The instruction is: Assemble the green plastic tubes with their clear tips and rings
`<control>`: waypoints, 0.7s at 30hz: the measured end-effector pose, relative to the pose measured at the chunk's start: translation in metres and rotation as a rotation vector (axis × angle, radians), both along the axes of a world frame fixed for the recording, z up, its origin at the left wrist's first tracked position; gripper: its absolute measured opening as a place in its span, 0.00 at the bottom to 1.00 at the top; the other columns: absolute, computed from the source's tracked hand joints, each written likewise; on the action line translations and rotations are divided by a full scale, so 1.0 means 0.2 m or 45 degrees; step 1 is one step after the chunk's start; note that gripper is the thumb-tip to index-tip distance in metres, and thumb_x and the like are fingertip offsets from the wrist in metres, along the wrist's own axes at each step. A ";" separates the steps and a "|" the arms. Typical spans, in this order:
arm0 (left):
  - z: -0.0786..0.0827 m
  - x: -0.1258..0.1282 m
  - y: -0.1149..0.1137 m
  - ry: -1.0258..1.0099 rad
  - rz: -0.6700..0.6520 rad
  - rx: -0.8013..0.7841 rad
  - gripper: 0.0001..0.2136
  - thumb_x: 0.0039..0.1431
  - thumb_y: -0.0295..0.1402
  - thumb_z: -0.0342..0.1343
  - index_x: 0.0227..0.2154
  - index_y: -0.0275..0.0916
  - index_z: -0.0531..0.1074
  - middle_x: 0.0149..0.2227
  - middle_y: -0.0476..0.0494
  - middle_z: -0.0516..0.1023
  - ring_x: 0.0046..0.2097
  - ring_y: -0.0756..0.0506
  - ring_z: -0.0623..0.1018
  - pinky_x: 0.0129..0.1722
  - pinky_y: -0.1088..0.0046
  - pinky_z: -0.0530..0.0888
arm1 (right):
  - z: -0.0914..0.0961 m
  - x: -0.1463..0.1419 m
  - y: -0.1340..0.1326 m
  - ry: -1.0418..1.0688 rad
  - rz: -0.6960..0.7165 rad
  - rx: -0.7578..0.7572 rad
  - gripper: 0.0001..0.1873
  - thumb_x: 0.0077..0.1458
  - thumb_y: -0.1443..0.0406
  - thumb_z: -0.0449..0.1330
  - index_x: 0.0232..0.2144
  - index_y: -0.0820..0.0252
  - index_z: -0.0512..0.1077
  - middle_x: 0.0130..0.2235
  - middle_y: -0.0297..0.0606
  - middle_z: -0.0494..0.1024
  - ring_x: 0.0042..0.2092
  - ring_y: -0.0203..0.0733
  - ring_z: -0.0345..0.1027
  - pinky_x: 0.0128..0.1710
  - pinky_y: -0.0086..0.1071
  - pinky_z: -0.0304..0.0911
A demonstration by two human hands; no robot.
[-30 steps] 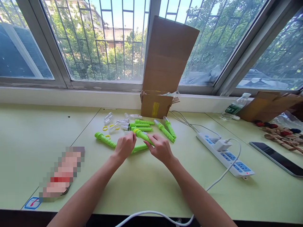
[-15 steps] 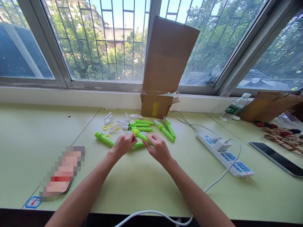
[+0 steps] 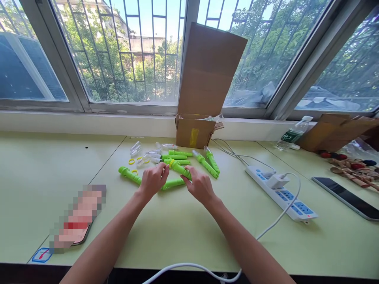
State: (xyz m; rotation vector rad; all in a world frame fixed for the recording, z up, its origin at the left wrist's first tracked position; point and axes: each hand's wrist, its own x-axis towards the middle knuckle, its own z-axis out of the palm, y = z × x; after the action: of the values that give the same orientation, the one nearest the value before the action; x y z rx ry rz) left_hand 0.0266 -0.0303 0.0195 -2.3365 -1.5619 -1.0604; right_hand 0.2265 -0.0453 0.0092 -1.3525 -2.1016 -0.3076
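Tube (image 3: 180,168): was in front of box (image 3: 196,128), slanted.
Right hand (image 3: 201,184): was clamped on tube's lower end.
Left hand (image 3: 154,179): was at tube's upper end; couldn't tell if fingers gripped it.
Clear caps (image 3: 135,149): lay front-left of box.
Power strip (image 3: 280,193): sat right of box.

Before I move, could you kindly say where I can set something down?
Bare tabletop lies between the forearms, and between the power strip and the dark phone. Beyond the left hand and right hand it is crowded with green tubes, clear pieces and yellow rings.
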 end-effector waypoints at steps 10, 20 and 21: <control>0.00 0.04 0.00 0.205 0.107 -0.194 0.12 0.64 0.36 0.41 0.32 0.38 0.67 0.25 0.45 0.76 0.25 0.47 0.75 0.23 0.75 0.58 | -0.02 0.01 0.00 -0.120 0.139 0.037 0.21 0.60 0.61 0.51 0.54 0.61 0.67 0.35 0.41 0.78 0.33 0.38 0.70 0.32 0.28 0.58; 0.03 0.07 -0.03 0.232 0.175 -0.323 0.12 0.62 0.33 0.44 0.29 0.37 0.71 0.25 0.42 0.76 0.27 0.46 0.76 0.26 0.74 0.62 | -0.03 0.01 -0.01 -0.182 0.168 0.070 0.19 0.60 0.63 0.50 0.52 0.60 0.69 0.32 0.42 0.77 0.31 0.36 0.68 0.30 0.27 0.58; 0.04 0.06 -0.03 0.210 0.153 -0.339 0.12 0.62 0.34 0.44 0.29 0.37 0.71 0.25 0.42 0.77 0.28 0.46 0.76 0.26 0.74 0.63 | -0.03 0.01 0.00 -0.187 0.170 0.067 0.20 0.61 0.63 0.50 0.52 0.60 0.69 0.32 0.42 0.77 0.31 0.37 0.68 0.30 0.28 0.58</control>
State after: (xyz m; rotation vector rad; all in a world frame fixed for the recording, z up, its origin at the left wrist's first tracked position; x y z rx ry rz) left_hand 0.0391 -0.0358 0.0267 -2.3821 -1.8481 -0.6497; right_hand 0.2292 -0.0462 0.0032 -1.1845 -2.2758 -0.4145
